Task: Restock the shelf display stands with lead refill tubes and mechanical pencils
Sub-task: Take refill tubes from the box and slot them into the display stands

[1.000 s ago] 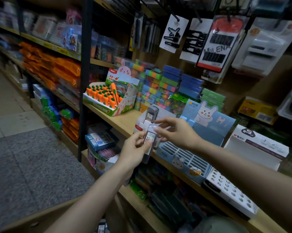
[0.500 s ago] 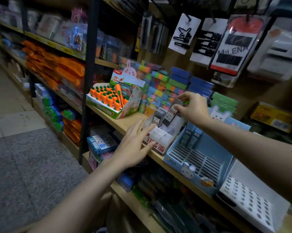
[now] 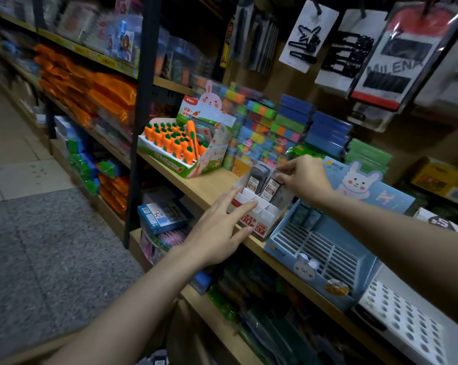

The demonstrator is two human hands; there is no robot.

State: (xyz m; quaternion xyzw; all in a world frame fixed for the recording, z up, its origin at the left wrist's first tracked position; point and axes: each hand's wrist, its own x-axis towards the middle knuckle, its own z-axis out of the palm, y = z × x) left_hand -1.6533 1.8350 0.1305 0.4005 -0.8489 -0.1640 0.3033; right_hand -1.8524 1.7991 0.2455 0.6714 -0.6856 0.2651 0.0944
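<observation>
The right hand (image 3: 303,177) pinches a tube (image 3: 271,184) by its top. The left hand (image 3: 220,227) lies flat on the stand (image 3: 259,219). Tubes look light, hard, slippery.

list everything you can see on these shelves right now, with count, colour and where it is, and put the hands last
lead refill stand: one, white and red, shelf edge, centre
lead refill tubes: at least two, dark grey, upright in the stand's back row
carrot display box: one, orange and green, left of the stand
blue bunny stand: one, slots look empty, right of the stand
white holed tray: one, far right
hair clip cards: several, hanging above
left hand: fingers straight, touching the stand's front
right hand: pinching a tube top
</observation>
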